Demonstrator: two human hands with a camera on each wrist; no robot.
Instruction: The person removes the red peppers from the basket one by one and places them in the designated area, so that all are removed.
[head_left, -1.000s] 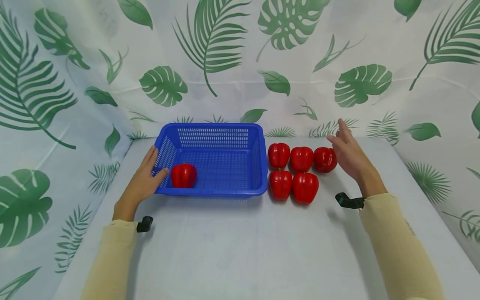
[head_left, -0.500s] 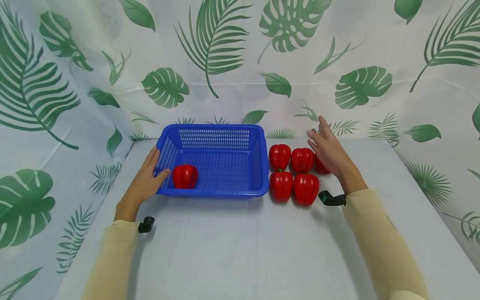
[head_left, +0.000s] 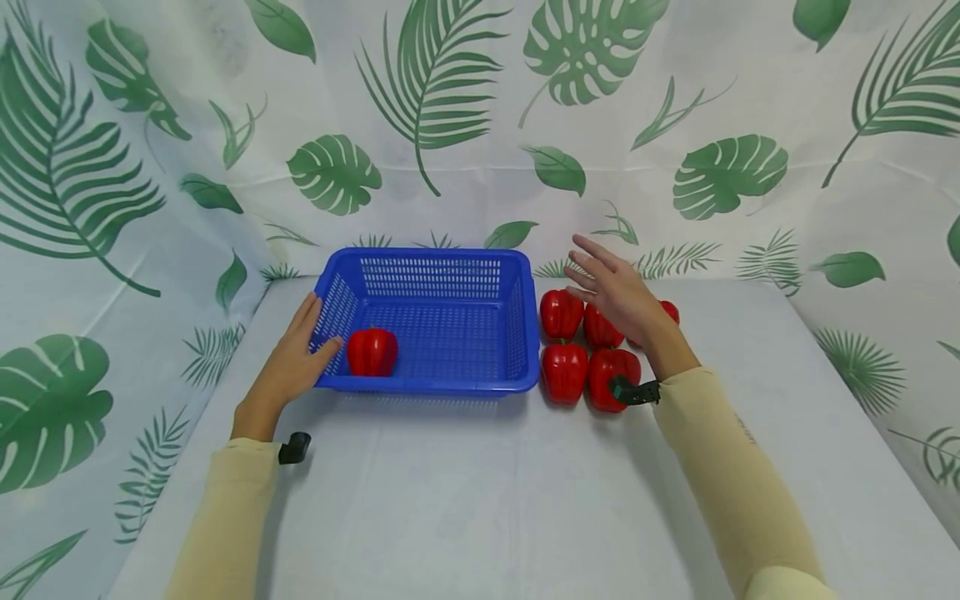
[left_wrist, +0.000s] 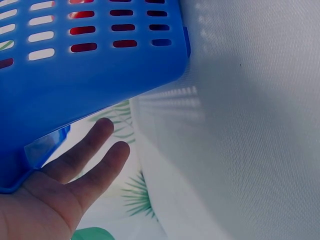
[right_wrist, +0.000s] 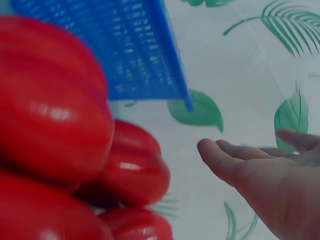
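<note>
My left hand [head_left: 288, 362] is at the left side of a blue plastic basket [head_left: 427, 386], its fingers extended along the outer wall and its thumb by the front left corner of the rim. The left wrist view shows two fairly straight fingers [left_wrist: 107, 165] outside the wall. One red bell pepper [head_left: 372, 352] lies in the basket's front left. My right hand [head_left: 615, 292], fingers spread and holding nothing, hovers over the back row of several red bell peppers [head_left: 565, 373] right of the basket. It partly hides the back peppers; the right wrist view shows several close up [right_wrist: 50, 100].
A white-covered table [head_left: 450, 492] bears the basket and the peppers. Behind it and at both sides hangs a white cloth [head_left: 465, 200] printed with green leaves. The loose peppers stand close together by the basket's right wall.
My right hand has moved left from beside the rightmost back pepper to above the back row, its fingers now more spread. The left hand, basket and peppers hold their places.
</note>
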